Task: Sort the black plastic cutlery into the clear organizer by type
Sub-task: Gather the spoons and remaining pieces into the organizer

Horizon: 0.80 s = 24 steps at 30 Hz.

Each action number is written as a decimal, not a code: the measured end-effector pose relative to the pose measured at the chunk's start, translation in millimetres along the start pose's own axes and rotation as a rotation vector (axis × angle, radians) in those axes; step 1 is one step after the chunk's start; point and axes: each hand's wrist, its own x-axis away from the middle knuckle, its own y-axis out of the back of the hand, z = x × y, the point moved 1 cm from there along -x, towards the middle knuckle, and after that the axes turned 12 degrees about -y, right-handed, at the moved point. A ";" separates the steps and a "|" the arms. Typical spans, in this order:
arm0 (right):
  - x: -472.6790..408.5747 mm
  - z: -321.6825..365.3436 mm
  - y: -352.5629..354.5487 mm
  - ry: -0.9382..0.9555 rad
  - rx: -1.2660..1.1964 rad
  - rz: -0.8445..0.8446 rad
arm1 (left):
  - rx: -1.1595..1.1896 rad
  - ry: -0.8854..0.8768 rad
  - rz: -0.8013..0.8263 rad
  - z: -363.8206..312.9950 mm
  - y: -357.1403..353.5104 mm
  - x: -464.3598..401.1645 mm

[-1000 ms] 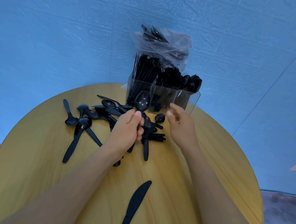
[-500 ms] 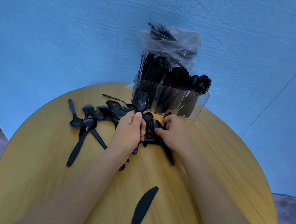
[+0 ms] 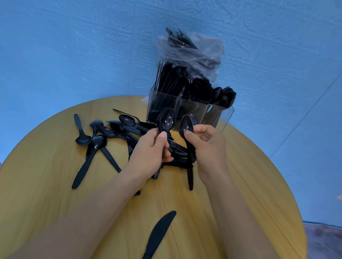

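Against a blue wall, the round wooden counter [image 3: 263,202] carried a clear organizer [image 3: 226,118] at its far edge. The right hand [image 3: 208,148], empty a second earlier, had plucked a spoon [image 3: 186,123] from the loose pile [image 3: 110,131]; the left hand [image 3: 150,154] still gripped its spoon bundle [image 3: 167,118], so the spoon batch was growing
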 end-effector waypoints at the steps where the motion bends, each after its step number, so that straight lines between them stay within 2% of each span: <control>1: 2.7 -0.5 -3.9 -0.008 -0.050 0.028 | 0.018 -0.003 0.023 -0.2 -1.5 1.3; 5: 3.2 -8.1 -12.0 -0.015 -0.089 -0.026 | -0.002 -0.023 0.145 -3.8 -7.0 8.8; 9: -1.2 -14.7 -12.1 -0.034 -0.120 -0.081 | 0.060 0.029 0.216 -8.7 -14.1 13.0; 13: 1.9 -12.9 -13.2 0.054 -0.048 -0.084 | 0.012 -0.020 0.180 -5.6 -9.7 9.3; 16: 4.6 -3.2 -4.9 0.157 -0.067 -0.125 | 0.128 0.007 0.061 -4.5 -4.2 5.0; 19: 10.6 3.3 -3.0 0.222 -0.043 -0.006 | 0.261 0.049 -0.047 -3.7 1.1 0.5; 22: 20.4 1.8 -14.2 0.212 0.028 0.162 | 0.247 0.046 -0.020 -3.8 0.5 1.6; 24: 21.1 -1.3 -19.3 0.264 0.122 0.142 | 0.203 0.037 0.007 -2.4 -1.2 2.7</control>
